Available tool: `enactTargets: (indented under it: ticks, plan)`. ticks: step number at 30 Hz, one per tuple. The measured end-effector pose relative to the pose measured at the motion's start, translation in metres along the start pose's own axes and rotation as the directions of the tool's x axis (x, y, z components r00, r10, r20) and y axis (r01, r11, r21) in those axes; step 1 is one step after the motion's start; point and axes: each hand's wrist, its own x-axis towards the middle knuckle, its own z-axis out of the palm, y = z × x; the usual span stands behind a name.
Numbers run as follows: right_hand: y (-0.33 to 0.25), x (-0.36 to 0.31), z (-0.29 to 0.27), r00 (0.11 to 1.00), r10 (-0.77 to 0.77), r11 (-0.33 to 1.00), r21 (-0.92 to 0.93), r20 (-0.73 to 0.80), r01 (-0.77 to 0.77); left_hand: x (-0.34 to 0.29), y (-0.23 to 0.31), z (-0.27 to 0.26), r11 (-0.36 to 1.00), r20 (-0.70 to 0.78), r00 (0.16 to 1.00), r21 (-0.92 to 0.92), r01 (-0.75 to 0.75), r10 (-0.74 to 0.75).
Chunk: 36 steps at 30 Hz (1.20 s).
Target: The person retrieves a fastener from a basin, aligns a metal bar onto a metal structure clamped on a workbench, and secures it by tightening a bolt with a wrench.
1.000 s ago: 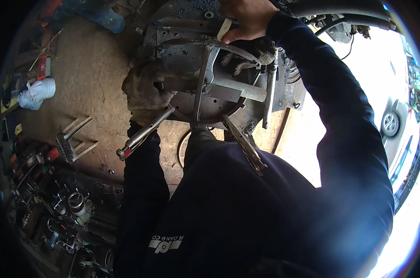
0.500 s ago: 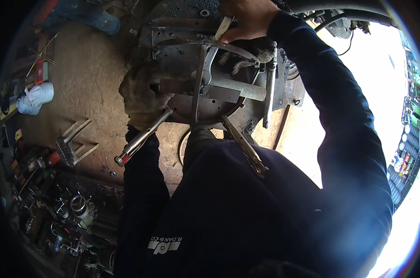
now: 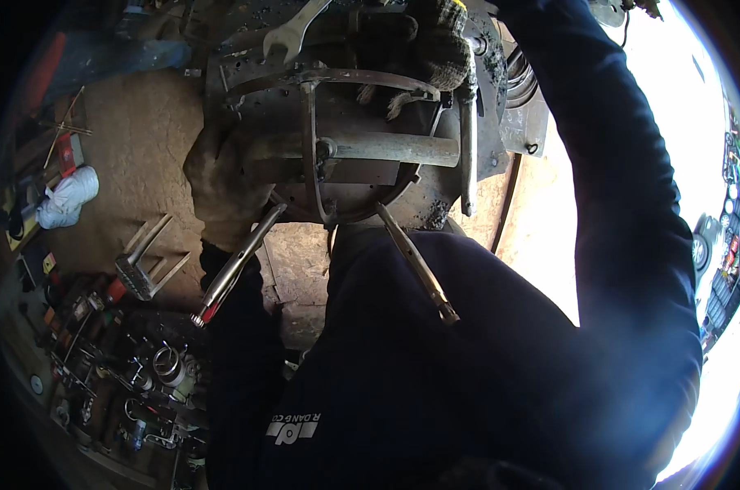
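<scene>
A curved steel frame (image 3: 310,122) of bent flat bars rests on a dark metal worktable. A round pipe (image 3: 403,149) crosses it, with a flat plate just below. My left hand (image 3: 229,180), in a dark brown glove, is closed round the pipe's left end; shadow partly hides its fingers. Two locking pliers, a left one (image 3: 238,265) and a right one (image 3: 419,265), are clamped to the frame's near rim, handles toward me. An open-end wrench (image 3: 292,34) lies over the table's far part, its other end outside the picture. My right arm reaches past the top edge, its hand out of sight.
An empty knitted glove (image 3: 445,49) lies on the table beyond the frame. A straight bar (image 3: 469,147) stands out toward me at its right. Left on the floor are a small metal stand (image 3: 145,265), a white bundle (image 3: 66,196) and cluttered tools and parts (image 3: 170,367).
My right hand, bare and on the wrench before, has gone out beyond the top edge. The wrench has moved away from the frame, up and left. The whole view has shifted slightly.
</scene>
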Motion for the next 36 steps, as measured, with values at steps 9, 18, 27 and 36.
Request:
enactTargets:
  ticks: [9,18,27,36]
  plan:
    - [-0.006,-0.114,0.024,0.955,0.276,0.85,0.492,-0.111,-0.189,-0.004,-0.005,-0.028,0.982,0.193,0.981,0.181,-0.05,0.015]
    - [-0.087,-0.235,0.017,0.799,0.548,0.436,0.73,0.248,-0.526,-0.028,-0.005,-0.061,0.919,0.147,0.919,-0.096,0.382,-0.366]
    - [-0.133,-0.252,0.067,0.925,0.379,0.834,0.445,-0.03,-0.327,-0.008,-0.019,-0.062,0.839,0.451,0.786,-0.131,0.527,-0.423]
    - [-0.138,-0.249,0.081,0.902,0.429,0.852,0.355,-0.048,-0.386,-0.03,-0.054,-0.043,0.896,0.379,0.904,-0.305,0.323,-0.196]
